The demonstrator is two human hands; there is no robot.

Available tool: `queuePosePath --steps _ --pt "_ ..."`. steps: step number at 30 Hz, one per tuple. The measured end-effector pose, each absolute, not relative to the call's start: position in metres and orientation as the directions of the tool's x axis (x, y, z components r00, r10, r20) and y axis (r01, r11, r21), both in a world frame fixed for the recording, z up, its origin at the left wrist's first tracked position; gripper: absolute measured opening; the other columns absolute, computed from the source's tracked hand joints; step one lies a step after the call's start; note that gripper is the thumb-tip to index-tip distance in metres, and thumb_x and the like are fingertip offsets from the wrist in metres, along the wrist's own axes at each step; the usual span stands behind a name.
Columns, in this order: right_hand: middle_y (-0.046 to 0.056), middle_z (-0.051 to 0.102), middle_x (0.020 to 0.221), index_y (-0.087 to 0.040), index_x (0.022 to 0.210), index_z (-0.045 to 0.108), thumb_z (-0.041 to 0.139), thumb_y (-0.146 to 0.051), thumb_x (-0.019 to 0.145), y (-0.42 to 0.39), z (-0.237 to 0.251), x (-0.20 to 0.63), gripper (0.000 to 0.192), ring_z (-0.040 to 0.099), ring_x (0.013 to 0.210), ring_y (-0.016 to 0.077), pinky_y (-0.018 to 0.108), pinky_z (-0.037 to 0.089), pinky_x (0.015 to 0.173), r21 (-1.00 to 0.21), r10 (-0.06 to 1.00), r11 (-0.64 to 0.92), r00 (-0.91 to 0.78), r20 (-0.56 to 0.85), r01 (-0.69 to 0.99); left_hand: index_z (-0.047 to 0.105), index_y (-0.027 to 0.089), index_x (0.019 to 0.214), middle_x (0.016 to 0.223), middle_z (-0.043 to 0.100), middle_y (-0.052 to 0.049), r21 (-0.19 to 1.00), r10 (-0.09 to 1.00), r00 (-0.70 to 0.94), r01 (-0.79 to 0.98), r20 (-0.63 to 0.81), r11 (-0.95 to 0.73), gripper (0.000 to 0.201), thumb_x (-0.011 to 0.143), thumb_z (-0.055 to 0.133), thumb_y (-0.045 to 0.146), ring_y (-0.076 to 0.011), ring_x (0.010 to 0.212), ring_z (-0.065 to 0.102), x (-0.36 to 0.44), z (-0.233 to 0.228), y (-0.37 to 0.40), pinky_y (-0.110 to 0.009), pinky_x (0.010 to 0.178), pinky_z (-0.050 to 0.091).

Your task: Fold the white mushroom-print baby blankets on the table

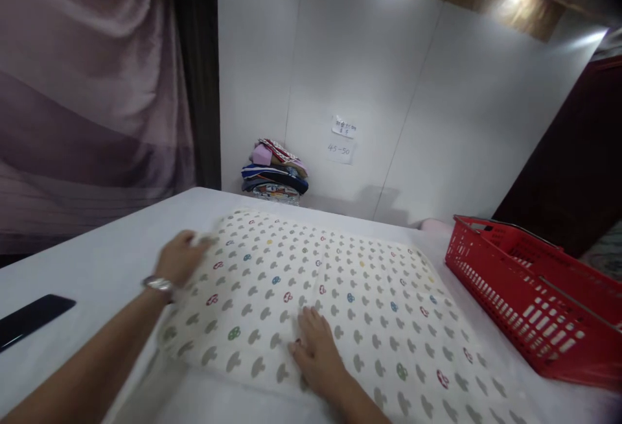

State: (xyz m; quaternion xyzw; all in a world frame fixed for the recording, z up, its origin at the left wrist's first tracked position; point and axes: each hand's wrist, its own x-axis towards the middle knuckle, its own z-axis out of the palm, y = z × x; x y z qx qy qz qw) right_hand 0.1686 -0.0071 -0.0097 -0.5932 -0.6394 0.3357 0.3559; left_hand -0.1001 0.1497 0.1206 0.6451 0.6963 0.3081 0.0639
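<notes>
A cream cloth (335, 268) printed with grey, red, blue and green mushrooms lies spread over the white table. At its left edge is my left hand (179, 257), closed on the edge of the fabric; motion blurs the fingertips. A silvery band circles that wrist. My right hand (318, 353) rests palm down on the near middle of the cloth, fingers stretched out and holding nothing. Faint crease lines run across the fabric, and its near left corner looks slightly raised.
A red plastic basket (525, 294) stands on the white table (121, 242) at the right. A black phone (36, 317) lies at the left. Folded fabrics (275, 171) are stacked by the back wall, near paper notes (341, 150). A pinkish curtain (92, 100) hangs left.
</notes>
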Motion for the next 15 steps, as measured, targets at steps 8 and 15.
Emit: queuePosePath --steps 8,15 --pt "0.005 0.063 0.11 -0.025 0.118 0.054 0.055 -0.062 0.071 -0.023 0.039 0.241 0.06 0.059 0.098 0.0229 0.037 0.047 0.082 -0.767 0.957 0.027 0.237 -0.165 -0.641 0.055 0.019 0.083 0.09 0.06 -0.005 0.38 0.698 0.692 0.605 0.183 -0.7 0.012 0.073 0.051 0.025 -0.0194 0.086 0.054 0.147 0.069 0.039 -0.03 0.072 0.04" --pt "-0.001 0.067 0.079 -0.021 0.091 0.061 0.072 -0.033 0.064 -0.073 -0.012 0.292 0.032 0.062 0.073 0.0164 0.027 0.049 0.063 -0.714 0.848 -0.067 0.336 -0.409 -0.697 0.048 0.023 0.107 0.117 0.053 -0.003 0.425 0.368 0.902 0.25 0.225 -0.87 0.034 0.073 0.053 0.022 -0.0198 0.109 0.043 0.165 0.016 -0.028 -0.038 0.095 0.034"
